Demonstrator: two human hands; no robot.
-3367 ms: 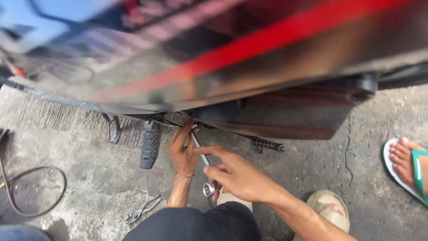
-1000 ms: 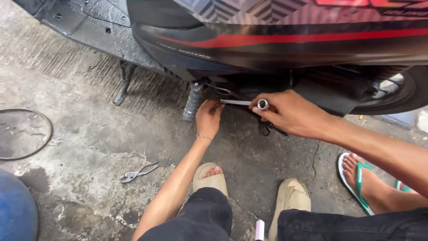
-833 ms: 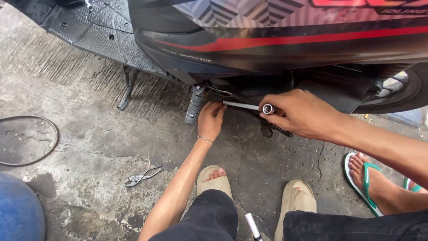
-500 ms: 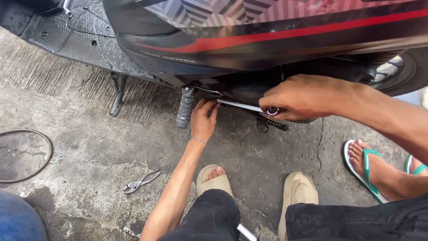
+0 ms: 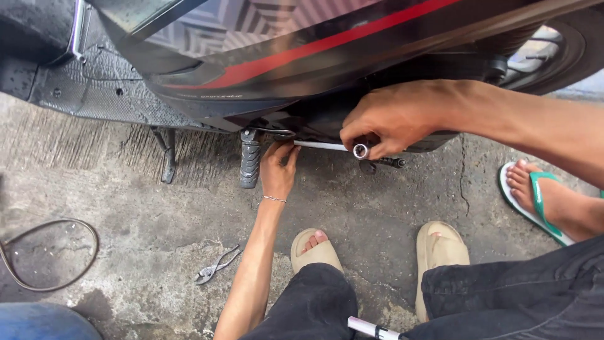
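1. Head view: the right hand (image 5: 393,116) is clenched round the near end of a long metal wrench (image 5: 327,146), whose round socket end shows just below the knuckles.
2. The wrench shaft runs from that fist toward 9 o'clock, under the dark belly of the motorcycle (image 5: 302,56), and its far end is hidden behind the left hand.
3. The left hand (image 5: 279,169) reaches up from 6 o'clock, fingers curled at the far end of the shaft, touching it; I cannot tell whether it truly grips the shaft or only steadies it. A thin bracelet sits at that wrist.
4. Just beside the left hand, at 9 o'clock, hangs a ribbed black footpeg (image 5: 250,159), pointing down to the concrete floor (image 5: 126,189).
5. Further toward 9 o'clock a side stand (image 5: 168,156) touches the ground.
6. At 7 o'clock from the hands, well apart, a pair of pliers (image 5: 216,265) lies on the concrete.
7. At 6 o'clock are the person's two beige sandals (image 5: 318,250) and dark trousers.
8. At 3 o'clock another person's foot in a green flip-flop (image 5: 540,200) stands on the floor.
9. At far 8 o'clock a looped cable (image 5: 50,255) lies on the ground.
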